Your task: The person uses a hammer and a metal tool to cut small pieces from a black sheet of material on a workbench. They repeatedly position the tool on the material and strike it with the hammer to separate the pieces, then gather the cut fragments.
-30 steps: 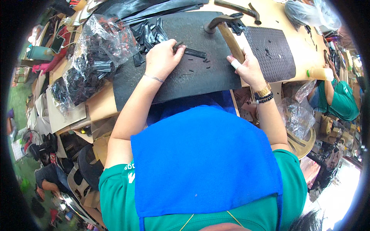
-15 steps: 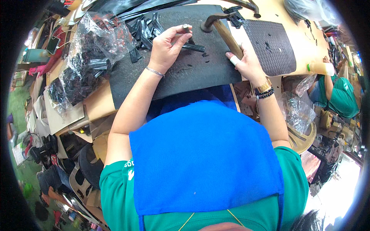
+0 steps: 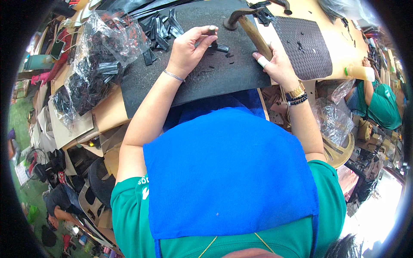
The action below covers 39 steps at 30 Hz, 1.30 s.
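Pinched between the thumb and fingers of my left hand point(image 3: 189, 49) is a short dark metal punch point(image 3: 213, 32) with a shiny top, held roughly upright. Its lower end is by a black strip point(image 3: 222, 47) lying on the black mat point(image 3: 241, 73); whether the tip touches the strip I cannot tell. My right hand point(image 3: 282, 66), with a white wrap on one finger, is closed round the wooden handle of a hammer point(image 3: 255, 36). The hammer's dark head is just right of the punch. Small black scraps lie on the mat below the strip.
Loose black strips point(image 3: 165, 28) are heaped beyond my left hand, beside a clear plastic bag point(image 3: 105, 43). A woven-textured dark sheet point(image 3: 301, 47) lies to the right, with a second hammer point(image 3: 282, 4) at the far edge. A bottle point(image 3: 360, 73) and another person point(image 3: 380, 105) are farther right.
My left hand has shifted slightly right with the punch, which now hides more of the strip. The hammer has moved only a little.
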### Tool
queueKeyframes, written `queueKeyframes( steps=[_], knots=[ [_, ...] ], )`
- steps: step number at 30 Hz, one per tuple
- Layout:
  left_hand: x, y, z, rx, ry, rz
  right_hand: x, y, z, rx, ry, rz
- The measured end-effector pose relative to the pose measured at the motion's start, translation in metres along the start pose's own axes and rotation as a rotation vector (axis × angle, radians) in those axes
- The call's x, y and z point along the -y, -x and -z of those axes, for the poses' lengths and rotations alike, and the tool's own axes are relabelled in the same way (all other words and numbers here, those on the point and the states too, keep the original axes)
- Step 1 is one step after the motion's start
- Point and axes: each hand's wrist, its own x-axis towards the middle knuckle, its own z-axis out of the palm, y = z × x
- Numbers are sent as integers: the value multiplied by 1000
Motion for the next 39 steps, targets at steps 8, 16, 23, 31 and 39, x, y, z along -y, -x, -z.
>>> queueKeyframes(
  steps=[8,16,23,31,39],
  knots=[
    [5,1,-7,-16,-88,-57,13,3,8,73,-154,-94],
    [4,-2,-10,-52,-188,-106,85,10,66,-13,-454,281],
    [1,-2,-6,-23,-244,-82,117,11,96,302,263,189],
    [6,-1,-10,-31,-207,-137,86,12,62,93,204,588],
    [-4,5,-9,16,-226,28,77,-22,-4,81,44,214]
  ],
)
